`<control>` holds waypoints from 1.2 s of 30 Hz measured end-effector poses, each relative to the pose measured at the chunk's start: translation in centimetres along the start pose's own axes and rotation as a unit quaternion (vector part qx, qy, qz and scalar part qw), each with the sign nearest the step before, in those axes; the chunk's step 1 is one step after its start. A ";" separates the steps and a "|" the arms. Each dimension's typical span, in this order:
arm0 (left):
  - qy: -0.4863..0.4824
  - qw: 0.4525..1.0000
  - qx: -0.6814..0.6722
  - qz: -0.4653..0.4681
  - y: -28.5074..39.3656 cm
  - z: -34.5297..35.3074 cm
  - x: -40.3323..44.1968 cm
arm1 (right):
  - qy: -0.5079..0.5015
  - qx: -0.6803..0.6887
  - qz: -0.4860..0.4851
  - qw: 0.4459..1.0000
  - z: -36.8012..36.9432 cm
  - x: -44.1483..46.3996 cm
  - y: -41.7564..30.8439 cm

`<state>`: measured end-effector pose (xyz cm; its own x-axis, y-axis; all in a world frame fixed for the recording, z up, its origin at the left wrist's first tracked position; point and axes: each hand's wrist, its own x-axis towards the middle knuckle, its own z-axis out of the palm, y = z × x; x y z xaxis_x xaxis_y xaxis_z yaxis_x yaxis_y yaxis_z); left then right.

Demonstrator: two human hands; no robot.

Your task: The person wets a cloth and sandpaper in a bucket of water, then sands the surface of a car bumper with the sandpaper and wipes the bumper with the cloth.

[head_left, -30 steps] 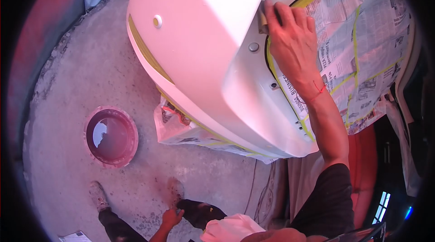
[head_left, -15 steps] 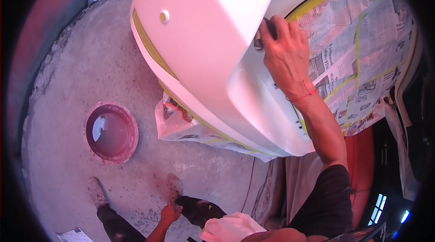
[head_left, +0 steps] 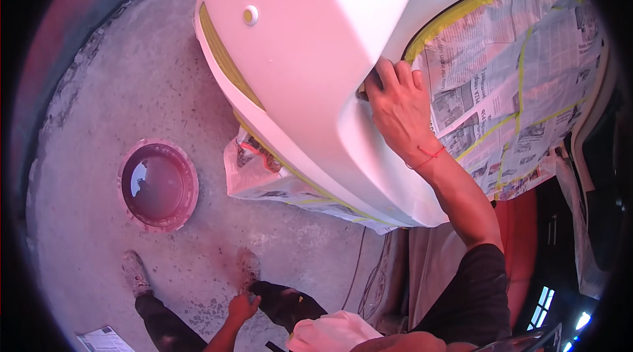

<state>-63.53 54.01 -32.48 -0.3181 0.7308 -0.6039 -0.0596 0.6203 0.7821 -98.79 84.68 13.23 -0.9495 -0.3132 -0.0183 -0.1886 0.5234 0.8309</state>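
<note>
My right hand point(head_left: 399, 102) presses a small dark pad point(head_left: 370, 85) against the recessed edge of a white car body panel point(head_left: 297, 42). Its fingers are bent over the pad, which shows only in part. Just right of the fingers lies newspaper masking point(head_left: 475, 81), edged with yellow-green tape point(head_left: 455, 11). My left hand point(head_left: 242, 307) hangs low beside my leg, its fingers curled; whether anything is in them I cannot make out.
A round reddish basin point(head_left: 190, 203) holding liquid stands on the concrete floor point(head_left: 99, 174). Cables point(head_left: 369, 273) run along the floor below the bumper. Printed paper point(head_left: 105, 340) lies at the lower left. More newspaper point(head_left: 254, 174) hangs under the bumper.
My right hand has slid down and to the left along the panel edge with the pad. My left hand stays low by my leg. The whole view has shifted slightly.
</note>
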 end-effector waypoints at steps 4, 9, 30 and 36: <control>0.003 1.000 -0.003 -0.002 -0.1 0.3 0.1 | -0.035 0.046 0.022 0.998 -1.5 1.2 1.0; 0.000 1.000 -0.012 -0.002 0.4 -0.7 -0.1 | -0.014 0.026 0.025 0.999 -0.2 0.1 0.3; -0.001 1.000 -0.003 0.001 0.5 -1.7 0.4 | -0.028 0.048 0.042 0.998 -0.2 0.8 -0.4; -0.039 0.997 -0.059 -0.032 1.6 -6.2 -1.6 | -0.201 0.158 0.009 0.967 -3.6 -3.1 1.2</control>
<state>-68.98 52.05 -29.26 -0.2362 0.7135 -0.6596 -0.1891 0.6321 0.7515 -95.20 83.40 16.26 -0.9622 -0.0015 -0.2723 -0.1777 0.7613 0.6235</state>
